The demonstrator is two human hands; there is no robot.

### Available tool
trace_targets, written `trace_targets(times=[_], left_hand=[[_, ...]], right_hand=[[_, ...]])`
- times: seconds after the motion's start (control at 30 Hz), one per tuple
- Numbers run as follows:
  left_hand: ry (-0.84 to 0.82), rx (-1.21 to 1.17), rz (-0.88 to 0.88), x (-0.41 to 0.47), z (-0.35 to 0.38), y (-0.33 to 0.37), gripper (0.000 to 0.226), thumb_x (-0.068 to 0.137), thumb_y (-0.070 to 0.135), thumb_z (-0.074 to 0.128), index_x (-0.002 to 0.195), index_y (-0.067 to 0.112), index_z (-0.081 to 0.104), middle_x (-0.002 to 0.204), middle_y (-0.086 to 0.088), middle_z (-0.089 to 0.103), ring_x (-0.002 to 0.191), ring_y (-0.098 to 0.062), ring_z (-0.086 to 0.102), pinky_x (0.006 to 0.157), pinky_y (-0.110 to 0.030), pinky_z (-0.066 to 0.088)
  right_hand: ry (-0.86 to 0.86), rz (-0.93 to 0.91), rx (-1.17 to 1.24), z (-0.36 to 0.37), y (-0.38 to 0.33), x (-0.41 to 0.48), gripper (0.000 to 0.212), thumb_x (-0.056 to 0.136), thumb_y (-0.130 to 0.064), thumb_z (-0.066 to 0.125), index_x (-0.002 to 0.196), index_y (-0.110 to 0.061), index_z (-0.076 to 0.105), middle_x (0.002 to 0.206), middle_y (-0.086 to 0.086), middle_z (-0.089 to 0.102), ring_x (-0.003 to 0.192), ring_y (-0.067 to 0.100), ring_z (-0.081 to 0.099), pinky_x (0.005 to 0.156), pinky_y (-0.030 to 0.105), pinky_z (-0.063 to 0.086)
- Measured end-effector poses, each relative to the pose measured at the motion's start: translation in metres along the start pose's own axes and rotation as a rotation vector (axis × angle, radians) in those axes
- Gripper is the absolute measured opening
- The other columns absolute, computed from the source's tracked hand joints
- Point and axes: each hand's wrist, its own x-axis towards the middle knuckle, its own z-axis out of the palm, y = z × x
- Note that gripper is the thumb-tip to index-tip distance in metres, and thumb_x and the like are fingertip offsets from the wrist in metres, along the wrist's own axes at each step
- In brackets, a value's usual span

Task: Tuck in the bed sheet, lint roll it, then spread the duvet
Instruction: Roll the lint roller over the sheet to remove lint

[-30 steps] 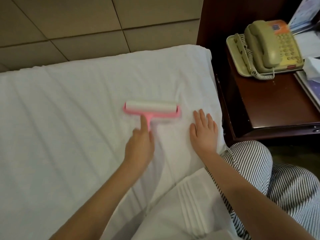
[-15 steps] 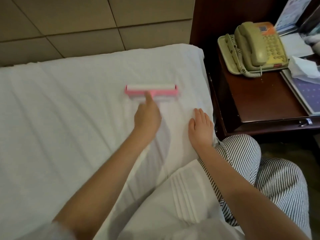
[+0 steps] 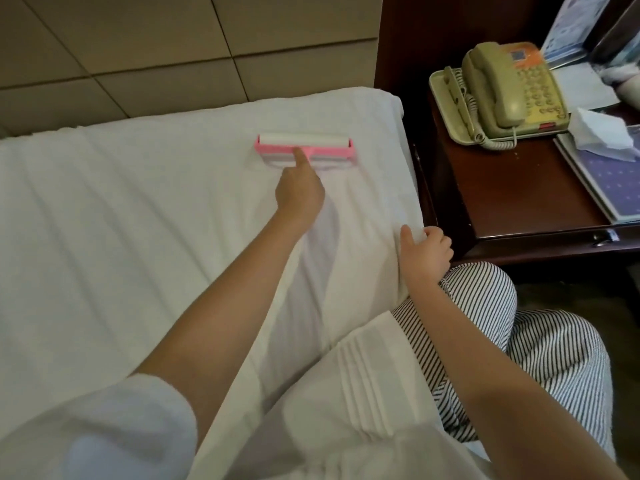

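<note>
Bed sheet (image 3: 138,220), lint roller (image 3: 304,142) in left fingers (image 3: 302,160)

I am looking down into a bedroom, and it reads to me as a hotel guest room. A bed fills most of my view, made up with a plain white sheet (image 3: 138,237) pulled over the mattress. Behind it the wall (image 3: 173,46) is covered in large beige padded panels. Just beside the bed stands a dark polished wooden nightstand (image 3: 519,209). On it a beige corded telephone (image 3: 509,88) sits in a cream tray (image 3: 446,98), with printed leaflets (image 3: 568,29) propped behind it, a crumpled tissue (image 3: 602,133) and a blue booklet (image 3: 616,181) near the front edge.
</note>
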Motion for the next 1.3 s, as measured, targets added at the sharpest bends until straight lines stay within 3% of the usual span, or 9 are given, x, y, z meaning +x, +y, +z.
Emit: trace_targets(times=[0.1, 0.17, 0.27, 0.43, 0.7, 0.83, 0.97, 1.1, 1.3], left_hand=[[0.043, 0.018, 0.057, -0.032, -0.006, -0.020, 0.057, 0.100, 0.023, 0.033, 0.151, 0.015, 0.007, 0.104, -0.022, 0.060, 0.095, -0.037, 0.058, 0.066, -0.033, 0.035], [0.039, -0.010, 0.098, -0.073, -0.006, -0.040, 0.061, 0.099, 0.026, 0.036, 0.151, 0.024, 0.003, 0.085, -0.018, 0.055, 0.077, -0.034, 0.058, 0.059, -0.034, 0.036], [-0.057, -0.023, 0.183, -0.130, -0.002, -0.053, 0.062, 0.099, 0.027, 0.037, 0.150, 0.031, 0.004, 0.077, -0.009, 0.046, 0.072, -0.030, 0.055, 0.059, -0.031, 0.033], [-0.133, 0.202, 0.154, -0.137, 0.007, -0.028, 0.057, 0.101, 0.030, 0.029, 0.150, 0.032, -0.001, 0.095, -0.012, 0.047, 0.087, -0.035, 0.057, 0.067, -0.033, 0.035], [-0.142, 0.120, 0.146, -0.051, 0.016, 0.053, 0.058, 0.099, 0.016, 0.034, 0.151, 0.019, 0.009, 0.122, -0.018, 0.050, 0.111, -0.034, 0.052, 0.075, -0.034, 0.036], [-0.208, 0.182, 0.068, -0.120, 0.010, 0.021, 0.060, 0.099, 0.014, 0.031, 0.151, 0.020, 0.001, 0.118, -0.016, 0.050, 0.104, -0.034, 0.055, 0.076, -0.035, 0.038], [-0.269, 0.317, 0.092, -0.169, 0.008, -0.011, 0.063, 0.101, 0.018, 0.031, 0.150, 0.024, -0.009, 0.094, -0.008, 0.041, 0.092, -0.030, 0.058, 0.065, -0.031, 0.034], [-0.161, 0.203, 0.111, -0.112, 0.019, 0.012, 0.059, 0.100, 0.018, 0.031, 0.151, 0.022, 0.001, 0.114, -0.018, 0.050, 0.100, -0.036, 0.056, 0.071, -0.033, 0.035], [-0.126, 0.068, 0.136, -0.050, 0.029, 0.053, 0.058, 0.099, 0.016, 0.032, 0.151, 0.020, 0.006, 0.120, -0.021, 0.051, 0.104, -0.036, 0.054, 0.071, -0.034, 0.033]], right_hand=[[-0.120, 0.053, 0.042, 0.001, 0.002, 0.007, 0.049, 0.091, -0.038, 0.054, 0.126, -0.006, 0.044, 0.129, 0.013, 0.046, 0.121, 0.032, 0.042, 0.100, 0.043, 0.035], [-0.128, 0.067, 0.143, -0.001, 0.007, 0.014, 0.028, 0.092, -0.030, 0.054, 0.109, -0.007, 0.048, 0.109, 0.012, 0.055, 0.107, 0.032, 0.053, 0.085, 0.040, 0.044], [-0.119, -0.006, 0.099, -0.008, 0.009, 0.021, 0.014, 0.095, -0.021, 0.051, 0.091, -0.009, 0.046, 0.086, 0.006, 0.053, 0.085, 0.030, 0.056, 0.068, 0.032, 0.039], [-0.036, -0.114, -0.099, -0.023, 0.011, 0.021, 0.016, 0.099, -0.021, 0.042, 0.087, -0.011, 0.041, 0.084, 0.005, 0.049, 0.075, 0.023, 0.047, 0.065, 0.034, 0.034], [-0.046, -0.026, 0.059, -0.026, 0.014, 0.025, 0.017, 0.099, -0.022, 0.042, 0.086, -0.011, 0.043, 0.072, 0.001, 0.047, 0.075, 0.024, 0.048, 0.066, 0.032, 0.035], [-0.037, 0.003, 0.134, -0.025, 0.016, 0.025, 0.017, 0.098, -0.023, 0.043, 0.086, -0.011, 0.046, 0.067, -0.004, 0.043, 0.074, 0.022, 0.048, 0.069, 0.031, 0.036], [-0.031, -0.003, 0.156, -0.025, 0.017, 0.024, 0.018, 0.098, -0.024, 0.044, 0.086, -0.011, 0.047, 0.070, -0.001, 0.048, 0.075, 0.023, 0.050, 0.069, 0.031, 0.037], [-0.049, -0.044, 0.125, -0.031, 0.017, 0.021, 0.025, 0.100, -0.024, 0.034, 0.093, -0.007, 0.050, 0.087, 0.008, 0.056, 0.077, 0.025, 0.052, 0.067, 0.032, 0.038], [-0.113, -0.100, 0.077, -0.036, 0.019, 0.018, 0.021, 0.099, -0.016, 0.033, 0.102, -0.003, 0.050, 0.093, 0.008, 0.053, 0.076, 0.021, 0.049, 0.064, 0.030, 0.037]])
